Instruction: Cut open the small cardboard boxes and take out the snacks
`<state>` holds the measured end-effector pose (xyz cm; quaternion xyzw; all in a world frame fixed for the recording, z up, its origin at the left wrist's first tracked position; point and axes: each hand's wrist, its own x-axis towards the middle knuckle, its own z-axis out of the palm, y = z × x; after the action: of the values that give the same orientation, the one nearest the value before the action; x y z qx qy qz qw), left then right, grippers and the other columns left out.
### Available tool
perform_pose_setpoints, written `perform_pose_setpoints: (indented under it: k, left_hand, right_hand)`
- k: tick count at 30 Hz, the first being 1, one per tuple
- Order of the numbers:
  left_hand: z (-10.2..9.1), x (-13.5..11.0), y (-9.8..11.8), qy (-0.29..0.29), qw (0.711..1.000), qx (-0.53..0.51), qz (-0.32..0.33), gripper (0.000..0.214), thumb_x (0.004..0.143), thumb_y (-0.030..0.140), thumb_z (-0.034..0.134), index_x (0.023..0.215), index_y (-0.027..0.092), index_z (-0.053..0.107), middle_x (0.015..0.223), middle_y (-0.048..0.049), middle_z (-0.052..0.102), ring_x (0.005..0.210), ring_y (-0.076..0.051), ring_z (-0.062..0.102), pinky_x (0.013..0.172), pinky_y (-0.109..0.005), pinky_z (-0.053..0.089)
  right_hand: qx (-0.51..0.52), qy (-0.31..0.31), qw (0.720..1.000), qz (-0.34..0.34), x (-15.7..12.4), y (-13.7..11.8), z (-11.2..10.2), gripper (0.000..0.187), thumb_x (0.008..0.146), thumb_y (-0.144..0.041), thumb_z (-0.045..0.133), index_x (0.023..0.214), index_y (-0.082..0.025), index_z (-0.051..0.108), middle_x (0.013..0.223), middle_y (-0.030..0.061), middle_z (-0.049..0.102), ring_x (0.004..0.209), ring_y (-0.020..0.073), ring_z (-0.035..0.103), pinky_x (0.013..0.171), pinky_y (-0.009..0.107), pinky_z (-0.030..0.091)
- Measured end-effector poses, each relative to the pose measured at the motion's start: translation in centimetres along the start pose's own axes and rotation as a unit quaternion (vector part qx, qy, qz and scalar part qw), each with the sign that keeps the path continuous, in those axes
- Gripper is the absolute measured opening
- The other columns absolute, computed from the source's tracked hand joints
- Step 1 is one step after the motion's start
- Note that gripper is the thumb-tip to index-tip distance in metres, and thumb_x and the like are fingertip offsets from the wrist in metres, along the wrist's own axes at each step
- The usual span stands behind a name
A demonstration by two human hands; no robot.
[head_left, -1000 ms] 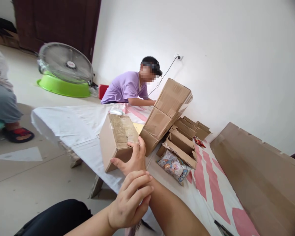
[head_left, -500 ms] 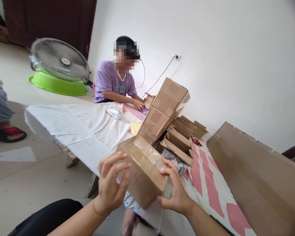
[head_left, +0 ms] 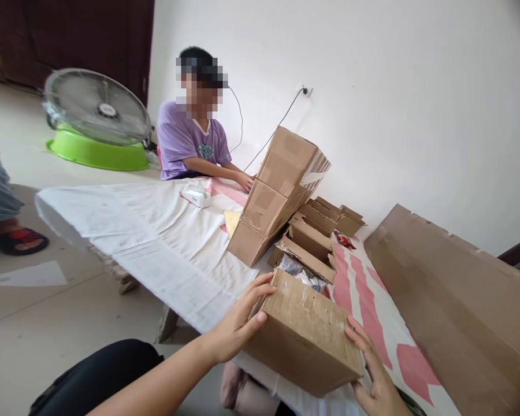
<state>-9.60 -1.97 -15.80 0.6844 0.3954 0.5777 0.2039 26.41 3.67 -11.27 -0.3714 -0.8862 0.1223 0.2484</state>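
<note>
A taped brown cardboard box [head_left: 305,332] rests at the near edge of the low table covered with white and pink cloth [head_left: 156,231]. My left hand [head_left: 238,323] presses against the box's left end, fingers curled over its top corner. My right hand [head_left: 375,375] lies flat against the box's right end. Both hands grip the box between them. Just behind it an open carton [head_left: 307,254] holds a colourful packet [head_left: 292,267].
A leaning stack of sealed boxes [head_left: 281,193] and several open cartons [head_left: 333,216] stand by the wall. Flat cardboard sheets [head_left: 455,306] lie at right. A person in a purple shirt [head_left: 190,141] sits across the table. A fan [head_left: 97,110] on a green basin and another person's foot [head_left: 13,237] are at left.
The box has come from the middle of the table toward me and to the right, turning level. My left hand joined it, and the two hands now clamp its ends.
</note>
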Motion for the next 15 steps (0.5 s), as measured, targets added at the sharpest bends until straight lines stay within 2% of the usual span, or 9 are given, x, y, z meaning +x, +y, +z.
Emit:
perform_pose_setpoints:
  k: [2,5,7,10,12,15]
  left_hand:
    - [0.1,0.3,0.2,0.009,1.0,0.007,0.013,0.045,0.098,0.054,0.034,0.129,0.025,0.049,0.155,-0.0148,0.032,0.143,-0.033,0.032,0.114,-0.055,0.032]
    - [-0.1,0.8,0.2,0.009,0.999,0.022,0.028,0.045,0.096,0.057,0.038,0.124,0.024,0.05,0.155,-0.016,0.031,0.142,-0.034,0.033,0.113,-0.055,0.033]
    - [0.0,1.0,0.1,0.01,0.999,0.026,0.032,0.047,0.094,0.058,0.042,0.126,0.024,0.047,0.155,-0.0174,0.031,0.142,-0.034,0.034,0.112,-0.055,0.035]
    - [0.6,1.1,-0.3,0.005,0.999,0.028,0.027,0.057,0.092,0.06,0.046,0.136,0.025,0.038,0.156,-0.0195,0.027,0.143,-0.035,0.031,0.112,-0.056,0.034]
    - [0.9,1.1,-0.6,-0.001,1.0,0.023,0.019,0.063,0.091,0.062,0.046,0.14,0.025,0.033,0.158,-0.0201,0.023,0.145,-0.036,0.027,0.113,-0.057,0.032]
    - [1.1,1.2,-0.8,-0.002,1.0,0.014,0.023,0.064,0.09,0.064,0.046,0.137,0.025,0.033,0.158,-0.0204,0.021,0.146,-0.036,0.024,0.114,-0.058,0.029]
  right_hand:
    - [-0.002,0.043,0.999,0.033,-1.0,1.6,0.3,0.062,0.085,-0.029,0.05,0.146,-0.029,0.039,0.156,0.0113,0.033,0.143,0.0289,0.034,0.112,0.048,0.038]
    - [-0.02,0.043,0.992,0.119,-2.8,6.2,-0.3,0.054,0.085,-0.038,0.052,0.137,-0.024,0.052,0.145,0.0138,0.05,0.132,0.0283,0.05,0.101,0.041,0.051]
    - [-0.062,0.039,0.984,0.163,-4.4,9.9,-0.9,0.049,0.081,-0.045,0.053,0.121,-0.021,0.066,0.132,0.0154,0.062,0.125,0.0303,0.057,0.1,0.041,0.052]
    - [-0.153,0.033,0.966,0.206,-7.3,14.5,-1.7,0.051,0.071,-0.05,0.058,0.11,-0.021,0.073,0.121,0.0135,0.069,0.117,0.0337,0.063,0.098,0.044,0.053]
    - [-0.195,0.027,0.955,0.222,-9.1,16.2,-1.9,0.051,0.067,-0.05,0.058,0.108,-0.023,0.075,0.118,0.012,0.071,0.111,0.0343,0.067,0.093,0.045,0.056]
    - [-0.209,0.023,0.956,0.206,-10.5,16.6,-1.7,0.051,0.072,-0.05,0.052,0.11,-0.024,0.075,0.116,0.0095,0.072,0.107,0.0325,0.069,0.09,0.044,0.058]
